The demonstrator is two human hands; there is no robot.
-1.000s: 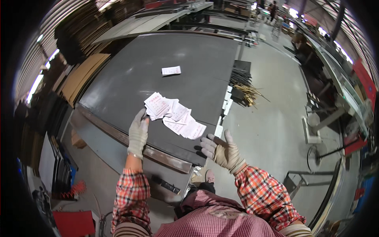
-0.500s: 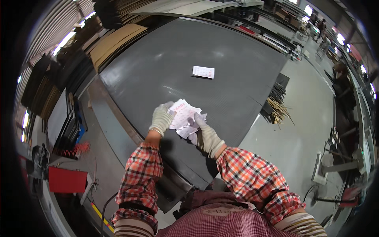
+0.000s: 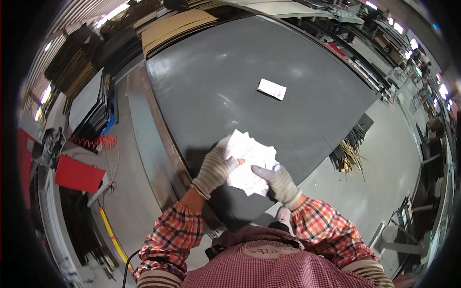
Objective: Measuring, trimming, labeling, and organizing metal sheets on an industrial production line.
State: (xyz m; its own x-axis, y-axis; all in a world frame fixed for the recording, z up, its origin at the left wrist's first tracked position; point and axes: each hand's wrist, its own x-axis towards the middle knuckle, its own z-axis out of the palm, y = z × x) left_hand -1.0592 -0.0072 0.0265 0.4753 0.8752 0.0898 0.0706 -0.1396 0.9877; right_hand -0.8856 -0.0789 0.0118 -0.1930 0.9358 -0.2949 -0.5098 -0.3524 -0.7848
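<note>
Both my hands, in pale striped knit gloves, hold a loose, uneven bunch of white paper slips [image 3: 249,156] with faint printing. My left hand [image 3: 215,168] grips the bunch at its left side, its bare thumb tip lying on top. On the right side, my right hand [image 3: 282,183] has its thumb across the upper slip; its other fingers are mostly hidden beneath. The slips are over the near part of a large dark grey sheet surface [image 3: 225,81]. Farther away on that surface lies a small white printed pad or stack of slips [image 3: 272,89], apart from my hands.
Brown sheets [image 3: 177,30] are stacked beyond the far left edge. At the left stand a red panel [image 3: 79,174] and a coiled red hose [image 3: 106,142]. Thin offcut strips [image 3: 351,156] jut out past the right edge. A rusty metal rail [image 3: 158,129] runs along the left side.
My view has shifted, so the surroundings sit differently in the picture. The slips have come nearer to me and are spread wider between my hands. The white pad stays on the surface.
</note>
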